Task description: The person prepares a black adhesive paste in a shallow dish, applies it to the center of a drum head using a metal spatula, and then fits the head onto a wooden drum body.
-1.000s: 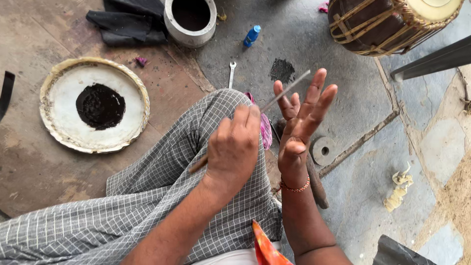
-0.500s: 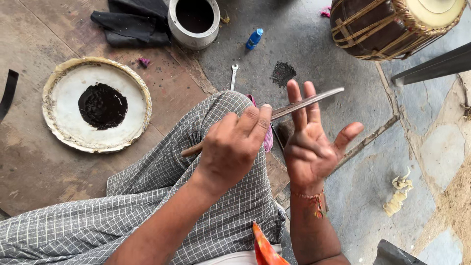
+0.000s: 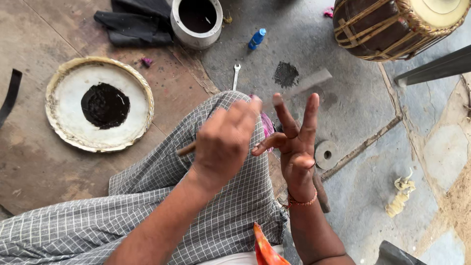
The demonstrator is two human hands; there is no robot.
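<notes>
Above the checked cloth (image 3: 147, 216) over the knee, a long flat file (image 3: 301, 84) is held by its wooden handle (image 3: 185, 148) in the left hand (image 3: 223, 142), which is clenched on it. The right hand (image 3: 294, 145) is spread, its fingers (image 3: 310, 115) raised beside the blurred blade. The file is judged stiff, moderately heavy and abrasive, so the handle is the place for holding.

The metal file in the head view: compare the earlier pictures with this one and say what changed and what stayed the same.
The left hand still grips the metal file, whose blade has swung further right and is blurred. The right hand, spread flat before, now raises two fingers against the blade with the others curled. The drumhead, metal pot, spanner and drum lie unchanged.
</notes>
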